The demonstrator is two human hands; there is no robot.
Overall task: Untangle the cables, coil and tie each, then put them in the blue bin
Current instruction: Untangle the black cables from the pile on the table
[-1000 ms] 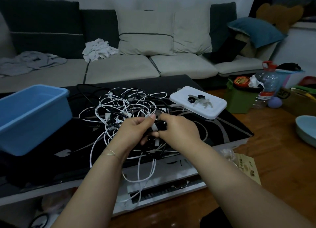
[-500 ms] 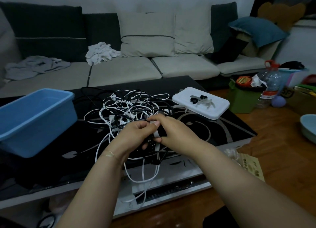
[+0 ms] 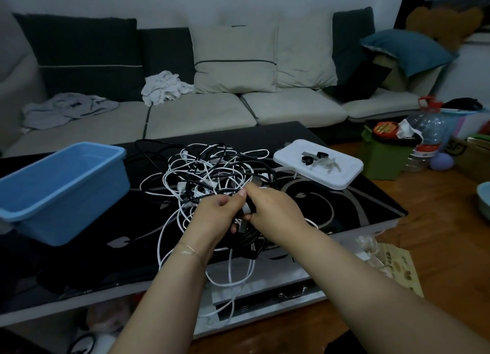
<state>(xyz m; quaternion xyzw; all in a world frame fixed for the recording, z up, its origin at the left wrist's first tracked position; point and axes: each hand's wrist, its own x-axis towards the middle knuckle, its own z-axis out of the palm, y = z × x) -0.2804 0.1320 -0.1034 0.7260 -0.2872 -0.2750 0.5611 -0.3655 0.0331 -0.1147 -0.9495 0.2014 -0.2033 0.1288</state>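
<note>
A tangle of black and white cables (image 3: 212, 173) lies in the middle of the black glass table (image 3: 344, 207). My left hand (image 3: 214, 215) and my right hand (image 3: 275, 210) meet at the near side of the pile, both pinching a dark bundled cable (image 3: 248, 231) with a grey strap around it. White cable loops (image 3: 230, 274) hang over the table's front edge. The blue bin (image 3: 61, 189) stands at the table's left, with nothing visible inside.
A white tray (image 3: 318, 165) with ties and small black rolls sits at the table's right rear. A sofa (image 3: 198, 109) with clothes stands behind. A green box (image 3: 381, 157), a water bottle (image 3: 427, 136) and clutter stand on the wooden floor at the right.
Both hands stay together on the bundled cable, fingers shifting slightly around the strap. The view has tilted a little; the cable pile has not moved.
</note>
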